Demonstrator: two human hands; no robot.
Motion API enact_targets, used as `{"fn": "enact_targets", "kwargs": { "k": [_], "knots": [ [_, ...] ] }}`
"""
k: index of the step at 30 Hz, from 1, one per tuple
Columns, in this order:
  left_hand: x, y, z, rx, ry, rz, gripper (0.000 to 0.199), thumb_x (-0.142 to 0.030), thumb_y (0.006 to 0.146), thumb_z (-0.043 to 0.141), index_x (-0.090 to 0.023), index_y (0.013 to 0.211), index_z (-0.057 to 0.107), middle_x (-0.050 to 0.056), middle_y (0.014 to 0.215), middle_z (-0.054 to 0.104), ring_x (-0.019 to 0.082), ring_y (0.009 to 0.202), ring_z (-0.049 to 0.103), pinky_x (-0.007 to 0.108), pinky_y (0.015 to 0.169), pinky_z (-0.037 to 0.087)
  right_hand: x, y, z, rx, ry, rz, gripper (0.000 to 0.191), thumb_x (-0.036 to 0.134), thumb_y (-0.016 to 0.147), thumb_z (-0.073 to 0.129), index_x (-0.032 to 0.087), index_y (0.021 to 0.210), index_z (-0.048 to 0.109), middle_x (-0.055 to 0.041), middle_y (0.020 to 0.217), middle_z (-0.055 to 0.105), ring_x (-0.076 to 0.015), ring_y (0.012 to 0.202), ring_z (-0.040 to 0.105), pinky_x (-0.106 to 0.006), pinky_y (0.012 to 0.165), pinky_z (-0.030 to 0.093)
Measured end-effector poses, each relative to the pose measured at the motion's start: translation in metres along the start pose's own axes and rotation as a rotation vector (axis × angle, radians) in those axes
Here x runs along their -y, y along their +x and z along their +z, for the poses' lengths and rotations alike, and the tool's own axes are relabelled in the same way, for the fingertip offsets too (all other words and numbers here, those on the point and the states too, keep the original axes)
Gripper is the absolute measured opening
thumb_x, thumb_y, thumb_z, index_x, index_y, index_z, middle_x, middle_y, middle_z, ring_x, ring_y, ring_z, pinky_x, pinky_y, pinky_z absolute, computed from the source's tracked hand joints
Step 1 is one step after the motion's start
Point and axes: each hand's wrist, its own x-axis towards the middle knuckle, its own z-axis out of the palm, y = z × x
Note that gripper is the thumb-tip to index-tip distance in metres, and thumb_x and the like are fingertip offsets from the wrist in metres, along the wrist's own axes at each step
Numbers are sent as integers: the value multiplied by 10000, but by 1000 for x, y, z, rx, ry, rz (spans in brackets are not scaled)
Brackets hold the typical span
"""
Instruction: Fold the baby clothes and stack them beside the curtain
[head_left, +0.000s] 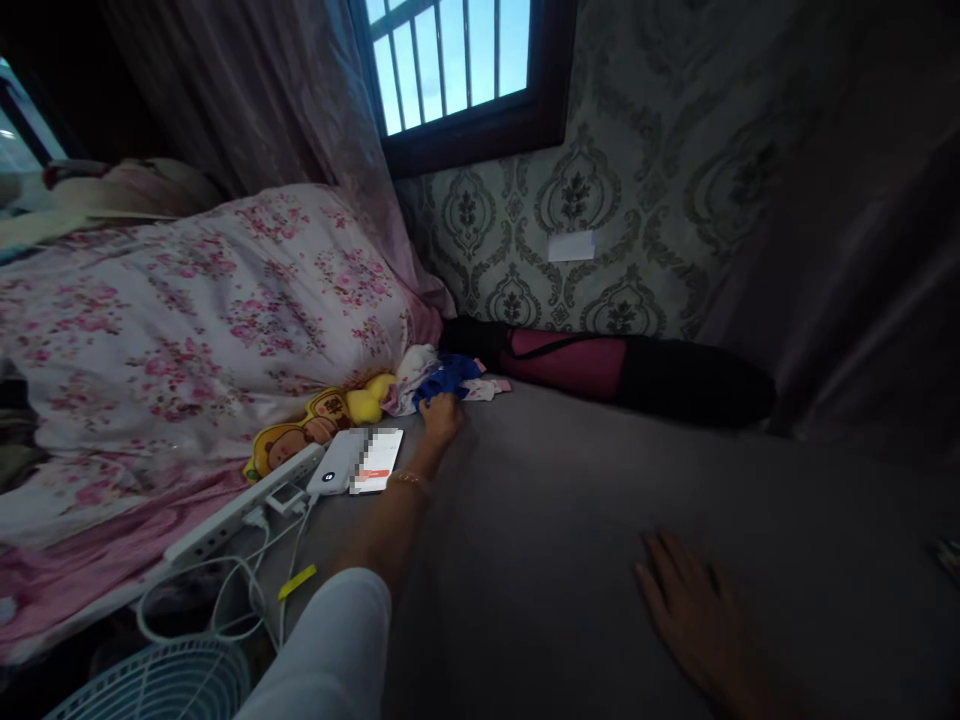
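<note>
My left hand [441,414] reaches forward to a small heap of clothes, its fingers closed on the near edge of a blue cloth [448,377]. White cloth [415,368] with pink parts lies beside and under the blue one. My right hand [686,600] rests palm down on the dark grey surface [547,530], fingers spread, holding nothing. Left of my left forearm lie a phone [381,458] with a lit screen and a white power bank [337,462]. Yellow plush toys [330,408] sit just left of the clothes.
A white power strip [244,503] with a charger [286,497] and looping cables lies at the left, near a blue fan grille [165,685]. A black and maroon long bag [577,365] runs along the wall. Floral bedding [225,300] rises at the left.
</note>
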Motion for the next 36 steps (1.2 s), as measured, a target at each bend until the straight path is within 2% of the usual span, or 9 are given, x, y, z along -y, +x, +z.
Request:
{"fn": "enact_targets", "kwargs": {
  "k": [4, 8, 14, 19, 22, 25, 30, 33, 36],
  "knots": [
    [-47, -10, 0, -92, -212, 217, 301, -153, 852, 454, -160, 1131, 567, 113, 1124, 596, 215, 1108, 525, 363, 977, 371, 2, 0, -3, 2, -11, -13, 686, 500, 907, 157, 117, 1342, 524, -138, 1440, 449, -291, 1328, 403, -528, 1080, 275],
    [-95, -40, 6, -139, -556, 438, 257, -103, 829, 451, -158, 1039, 588, 97, 1022, 588, 192, 996, 554, 337, 904, 441, 1, 0, -4, -5, 11, -25, 670, 496, 911, 173, 121, 1342, 523, -146, 1425, 466, -291, 1330, 398, -535, 1079, 268],
    [-154, -116, 18, 19, -812, 504, 266, -111, 819, 499, -164, 1050, 620, 71, 1010, 598, 170, 935, 579, 304, 870, 473, 1, -1, -3, -50, 36, -36, 650, 477, 924, 185, 104, 1333, 527, -159, 1403, 486, -297, 1305, 423, -542, 1062, 263],
    [-187, -171, 12, 212, -901, 638, 305, -112, 809, 496, -162, 1079, 627, 78, 1035, 613, 181, 994, 585, 304, 902, 472, 1, -2, -6, -87, 71, -59, 595, 451, 931, 235, 112, 1327, 524, -161, 1392, 498, -293, 1299, 424, -531, 1063, 259],
    [-201, -193, 3, 324, -943, 697, 387, -115, 799, 488, -174, 1166, 597, 96, 1179, 589, 199, 1118, 557, 309, 931, 471, 2, -3, -15, -91, 106, -74, 533, 397, 920, 291, 117, 1292, 551, -172, 1364, 521, -301, 1279, 443, -541, 1054, 269],
    [-210, -208, -5, 412, -971, 771, 517, -101, 769, 497, -177, 1278, 530, 110, 1353, 507, 227, 1270, 466, 343, 1009, 431, 2, -6, -29, -62, 170, -167, 448, 335, 881, 388, 146, 1221, 612, -162, 1292, 579, -316, 1235, 476, -538, 1038, 299],
    [-214, -224, -10, 532, -914, 978, 562, -117, 812, 468, -177, 1369, 438, 103, 1367, 523, 214, 1277, 473, 350, 1068, 379, 0, -13, -40, -46, 238, -234, 349, 289, 812, 524, 195, 1098, 699, -156, 1132, 669, -328, 1107, 552, -518, 1055, 283],
    [-209, -229, -6, 503, -849, 986, 469, -178, 881, 453, -192, 1349, 461, 85, 1326, 567, 196, 1228, 521, 324, 1044, 401, -3, -13, -35, -9, 307, -234, 349, 305, 832, 498, 207, 1101, 697, -143, 1123, 680, -319, 1095, 566, -507, 1043, 313],
    [-199, -225, 2, 379, -845, 815, 351, -248, 926, 431, -218, 1255, 547, 62, 1229, 633, 181, 1124, 589, 302, 980, 448, -3, -11, -32, -11, 434, -159, 391, 338, 902, 395, 192, 1142, 666, -136, 1165, 668, -295, 1137, 561, -502, 1054, 320]
  ]
}}
